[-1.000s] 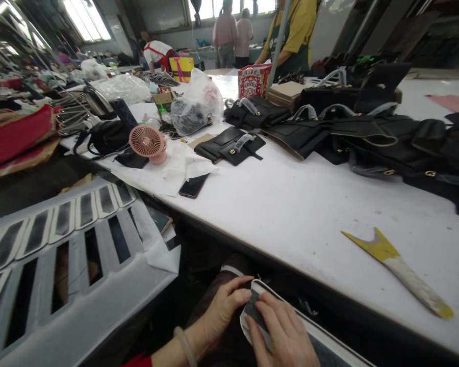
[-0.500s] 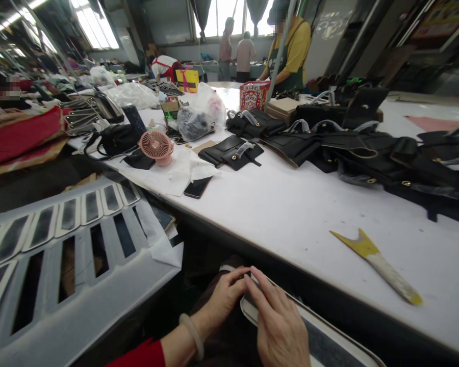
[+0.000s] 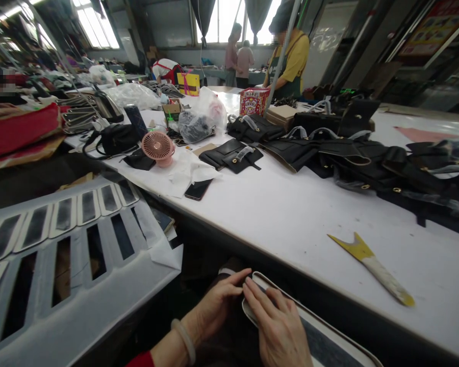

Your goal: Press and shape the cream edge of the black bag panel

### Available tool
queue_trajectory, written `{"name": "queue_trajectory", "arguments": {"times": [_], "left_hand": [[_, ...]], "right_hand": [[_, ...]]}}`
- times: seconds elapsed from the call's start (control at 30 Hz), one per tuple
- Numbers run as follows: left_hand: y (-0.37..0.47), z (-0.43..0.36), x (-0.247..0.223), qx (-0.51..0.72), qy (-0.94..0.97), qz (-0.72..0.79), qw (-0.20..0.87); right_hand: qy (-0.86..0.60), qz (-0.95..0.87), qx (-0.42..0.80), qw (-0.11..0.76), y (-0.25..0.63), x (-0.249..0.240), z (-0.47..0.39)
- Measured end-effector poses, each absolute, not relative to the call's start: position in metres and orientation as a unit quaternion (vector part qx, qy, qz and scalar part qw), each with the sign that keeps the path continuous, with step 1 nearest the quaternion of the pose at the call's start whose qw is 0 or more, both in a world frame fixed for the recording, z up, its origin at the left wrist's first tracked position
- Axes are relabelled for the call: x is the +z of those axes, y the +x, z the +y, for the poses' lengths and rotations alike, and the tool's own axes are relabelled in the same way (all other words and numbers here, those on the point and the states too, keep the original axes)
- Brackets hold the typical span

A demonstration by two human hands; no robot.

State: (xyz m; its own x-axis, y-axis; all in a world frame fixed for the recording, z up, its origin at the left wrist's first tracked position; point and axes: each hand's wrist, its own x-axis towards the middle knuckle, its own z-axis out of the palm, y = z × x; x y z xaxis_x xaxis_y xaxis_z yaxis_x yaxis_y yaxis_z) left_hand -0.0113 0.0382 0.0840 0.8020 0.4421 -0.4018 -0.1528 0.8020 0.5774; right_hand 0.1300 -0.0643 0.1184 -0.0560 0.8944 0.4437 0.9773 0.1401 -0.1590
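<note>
A long flat leather-like panel with a dark middle and pale raised edges lies at a slant below the table edge. My right hand is closed over it, fingers bent on its top face near the rounded end; the thumb is hidden. My left hand, with a pale bangle on the wrist, is at that same end. Its index finger and thumb are stretched out and slightly apart, the tips by the panel's corner. Whether they touch it I cannot tell. The panel's underside is out of sight.
On the white table lie a yellow forked tool, a phone, a pink fan and several black bags. At left a grey slotted sheet carries similar panels. A person in yellow stands beyond.
My left fingers have drawn slightly away from the panel's end. My right fingers have slid back a little and bent more, uncovering more of the panel's far corner.
</note>
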Motion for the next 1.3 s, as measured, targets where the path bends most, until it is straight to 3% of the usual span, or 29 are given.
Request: {"name": "queue_trajectory", "arguments": {"times": [0.77,0.97,1.07,1.17,1.3], "left_hand": [[-0.004,0.043,0.094,0.183,0.458,0.358,0.793],[-0.001,0.056,0.095,0.122,0.525,0.333,0.773],[0.008,0.067,0.110,0.107,0.670,0.324,0.659],[0.035,0.069,0.138,0.106,0.826,0.242,0.498],[0.093,0.046,0.166,0.037,0.913,0.112,0.390]], "right_hand": [[-0.704,-0.652,-0.015,0.280,0.116,0.135,-0.067],[-0.681,-0.615,0.074,0.390,0.149,0.167,-0.113],[-0.781,-0.397,0.132,0.464,0.199,0.165,-0.150],[-0.803,-0.135,0.230,0.533,0.253,0.133,-0.178],[-0.794,-0.083,0.356,0.485,0.284,0.065,-0.178]]}}
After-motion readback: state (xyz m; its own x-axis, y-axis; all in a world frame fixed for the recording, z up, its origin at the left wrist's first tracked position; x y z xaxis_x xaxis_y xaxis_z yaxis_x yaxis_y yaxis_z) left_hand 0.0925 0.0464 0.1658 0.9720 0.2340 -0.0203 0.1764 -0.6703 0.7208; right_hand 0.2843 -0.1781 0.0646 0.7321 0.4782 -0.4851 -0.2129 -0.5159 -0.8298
